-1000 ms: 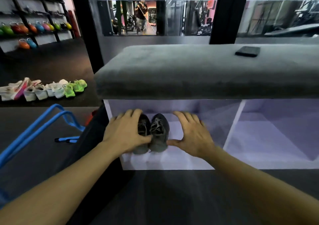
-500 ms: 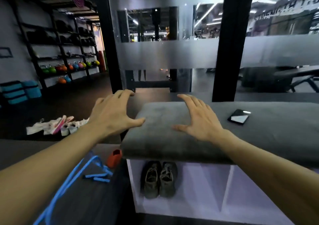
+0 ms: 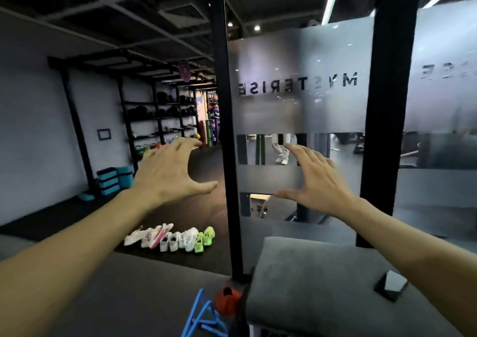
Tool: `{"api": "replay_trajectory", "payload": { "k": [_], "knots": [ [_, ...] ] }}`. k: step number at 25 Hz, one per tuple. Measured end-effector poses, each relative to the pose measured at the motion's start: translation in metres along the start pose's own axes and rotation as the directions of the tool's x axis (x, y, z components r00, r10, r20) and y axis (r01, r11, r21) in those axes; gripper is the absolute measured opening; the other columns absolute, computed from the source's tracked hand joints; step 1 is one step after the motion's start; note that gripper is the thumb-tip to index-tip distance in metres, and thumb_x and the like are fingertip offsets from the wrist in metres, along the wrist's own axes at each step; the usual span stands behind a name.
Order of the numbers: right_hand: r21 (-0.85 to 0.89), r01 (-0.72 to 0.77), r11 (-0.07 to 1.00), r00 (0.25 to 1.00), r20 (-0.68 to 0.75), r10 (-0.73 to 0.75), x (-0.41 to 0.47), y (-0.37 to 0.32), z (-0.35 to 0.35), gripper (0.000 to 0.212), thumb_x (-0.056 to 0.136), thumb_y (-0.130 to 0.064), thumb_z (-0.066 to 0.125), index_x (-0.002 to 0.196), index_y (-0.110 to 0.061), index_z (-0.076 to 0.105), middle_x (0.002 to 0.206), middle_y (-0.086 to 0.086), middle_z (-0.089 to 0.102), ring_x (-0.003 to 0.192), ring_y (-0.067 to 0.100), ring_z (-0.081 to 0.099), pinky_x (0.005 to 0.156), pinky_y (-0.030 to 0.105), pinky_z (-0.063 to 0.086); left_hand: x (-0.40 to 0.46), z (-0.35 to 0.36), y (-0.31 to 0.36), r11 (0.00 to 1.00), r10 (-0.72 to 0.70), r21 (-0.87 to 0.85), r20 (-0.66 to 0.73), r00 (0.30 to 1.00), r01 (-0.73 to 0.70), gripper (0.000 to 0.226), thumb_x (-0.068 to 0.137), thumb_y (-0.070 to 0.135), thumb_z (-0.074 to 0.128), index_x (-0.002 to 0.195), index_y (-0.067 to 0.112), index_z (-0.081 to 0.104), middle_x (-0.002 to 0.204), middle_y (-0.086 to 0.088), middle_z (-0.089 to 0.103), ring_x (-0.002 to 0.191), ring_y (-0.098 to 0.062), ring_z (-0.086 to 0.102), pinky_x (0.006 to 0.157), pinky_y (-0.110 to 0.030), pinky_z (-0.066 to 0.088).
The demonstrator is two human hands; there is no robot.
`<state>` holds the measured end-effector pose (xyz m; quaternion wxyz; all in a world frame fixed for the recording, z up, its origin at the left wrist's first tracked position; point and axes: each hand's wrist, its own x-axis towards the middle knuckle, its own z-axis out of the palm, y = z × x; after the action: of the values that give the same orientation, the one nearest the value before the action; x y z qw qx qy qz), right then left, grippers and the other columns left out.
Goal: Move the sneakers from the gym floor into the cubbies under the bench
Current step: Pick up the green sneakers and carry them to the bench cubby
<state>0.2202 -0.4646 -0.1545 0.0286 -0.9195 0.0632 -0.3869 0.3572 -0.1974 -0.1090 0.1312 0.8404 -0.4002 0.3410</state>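
Gym floor (image 3: 77, 215), dark: sneakers (image 3: 170, 238) in a row at 8 o'clock, well apart from grey bench (image 3: 322, 285) at 5 o'clock, phone (image 3: 391, 283) on it. Left hand (image 3: 165, 174) and right hand (image 3: 315, 181) raised, fingers spread, holding nothing.

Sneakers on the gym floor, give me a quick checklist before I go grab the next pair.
1. Left hand free: ok, fingers spread, holding nothing.
2. Right hand free: ok, open and empty.
3. Sneakers left to move: ok, a row of sneakers lies on the dark floor.
4. Path to them: cannot tell, a blue frame and an orange object sit beside the bench.
5. Free cubby: cannot tell, cubbies are out of view.
6. Phone on bench: ok, lying flat.
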Motion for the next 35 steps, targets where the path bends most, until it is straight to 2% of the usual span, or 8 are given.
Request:
{"api": "replay_trajectory", "payload": {
  "k": [4,5,11,17,21,26,30,35],
  "knots": [
    [0.086,0.077,0.993,0.997,0.018,-0.078,0.04,-0.087,-0.064,0.101,0.064,-0.07,0.065,0.145,-0.032,0.018,0.149,-0.008,0.029,0.135,0.019,0.03,0.107,0.043,0.027,-0.02,-0.118,-0.035,0.99,-0.066,0.125,-0.016,0.998,0.067,0.094,0.06,0.081,0.053,0.137,0.031,0.031,0.139,0.007,0.041,0.121,-0.017,0.044,0.1,-0.042,0.036],
    [0.082,0.071,0.994,0.997,0.007,-0.072,0.037,-0.088,-0.068,0.101,0.063,-0.07,0.066,0.144,-0.033,0.018,0.149,-0.009,0.03,0.134,0.019,0.031,0.107,0.044,0.027,-0.022,-0.123,-0.03,0.992,-0.07,0.107,0.013,0.997,0.068,0.094,0.06,0.082,0.052,0.137,0.031,0.03,0.14,0.007,0.04,0.122,-0.017,0.044,0.101,-0.042,0.034],
    [0.322,0.259,0.911,0.963,-0.014,-0.269,0.066,-0.244,-0.114,0.104,0.059,-0.075,0.061,0.144,-0.035,0.018,0.149,-0.005,0.032,0.134,0.021,0.032,0.107,0.047,0.028,-0.115,-0.281,-0.074,0.896,-0.324,0.316,-0.012,0.946,0.311,0.091,0.06,0.078,0.055,0.135,0.032,0.032,0.137,0.01,0.041,0.121,-0.018,0.044,0.1,-0.039,0.03],
    [0.376,0.374,0.848,0.917,-0.013,-0.398,0.055,-0.316,-0.137,0.105,0.062,-0.076,0.06,0.145,-0.033,0.012,0.151,-0.003,0.027,0.136,0.021,0.03,0.108,0.045,0.026,-0.191,-0.362,-0.067,0.808,-0.439,0.412,-0.053,0.897,0.42,0.087,0.064,0.077,0.054,0.134,0.031,0.032,0.136,0.01,0.04,0.119,-0.017,0.045,0.101,-0.038,0.03],
    [0.423,0.387,0.819,0.904,-0.001,-0.427,0.048,-0.343,-0.134,0.106,0.062,-0.076,0.061,0.145,-0.033,0.012,0.151,-0.002,0.028,0.136,0.021,0.03,0.108,0.047,0.026,-0.229,-0.382,-0.072,0.759,-0.511,0.425,-0.08,0.856,0.493,0.087,0.063,0.078,0.054,0.134,0.032,0.032,0.136,0.013,0.039,0.121,-0.016,0.044,0.103,-0.038,0.028],
    [0.428,0.37,0.824,0.904,0.036,-0.425,0.058,-0.365,-0.104,0.106,0.061,-0.075,0.062,0.145,-0.033,0.013,0.15,-0.002,0.029,0.136,0.02,0.03,0.109,0.047,0.028,-0.238,-0.38,-0.107,0.742,-0.538,0.419,-0.092,0.838,0.522,0.088,0.064,0.077,0.055,0.136,0.031,0.031,0.139,0.012,0.038,0.124,-0.017,0.043,0.105,-0.04,0.027],
    [0.395,0.334,0.856,0.918,0.07,-0.391,0.083,-0.379,-0.065,0.106,0.06,-0.076,0.061,0.144,-0.035,0.012,0.151,-0.005,0.027,0.136,0.019,0.028,0.108,0.046,0.027,-0.225,-0.363,-0.166,0.771,-0.52,0.399,-0.057,0.852,0.497,0.089,0.064,0.079,0.052,0.136,0.032,0.03,0.141,0.012,0.036,0.125,-0.016,0.041,0.105,-0.04,0.027],
    [0.305,0.225,0.926,0.959,0.098,-0.265,0.131,-0.396,-0.006,0.107,0.06,-0.075,0.063,0.145,-0.035,0.011,0.151,-0.005,0.027,0.136,0.019,0.029,0.108,0.047,0.027,-0.18,-0.322,-0.271,0.838,-0.47,0.316,0.004,0.882,0.445,0.089,0.064,0.082,0.05,0.136,0.035,0.028,0.142,0.012,0.035,0.125,-0.015,0.041,0.106,-0.042,0.028]
  ]
}}
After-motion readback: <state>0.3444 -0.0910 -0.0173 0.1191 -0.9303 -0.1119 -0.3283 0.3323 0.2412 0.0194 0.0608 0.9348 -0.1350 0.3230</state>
